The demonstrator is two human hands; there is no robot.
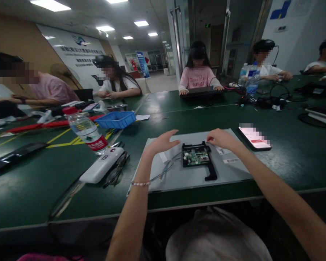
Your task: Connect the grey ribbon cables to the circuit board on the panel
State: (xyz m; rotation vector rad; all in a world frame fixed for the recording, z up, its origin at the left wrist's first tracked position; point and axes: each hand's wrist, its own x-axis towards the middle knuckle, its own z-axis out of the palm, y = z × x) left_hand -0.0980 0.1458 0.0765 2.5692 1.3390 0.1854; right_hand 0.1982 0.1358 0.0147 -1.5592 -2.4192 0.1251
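A flat grey panel (190, 175) lies on the green table in front of me. On it sits a small green circuit board (196, 156) in a black frame, with thin wires trailing off to the left. My left hand (161, 143) hovers over the panel's left part, fingers stretched out and apart, holding nothing. My right hand (221, 138) is at the board's upper right corner with its fingertips pinched together; whatever they hold is too small to see.
A phone (254, 137) with a lit screen lies right of the panel. To the left are a water bottle (87, 131), a white power bank (101, 165), glasses (116, 170) and a blue tray (116, 119). Several other people sit around the table.
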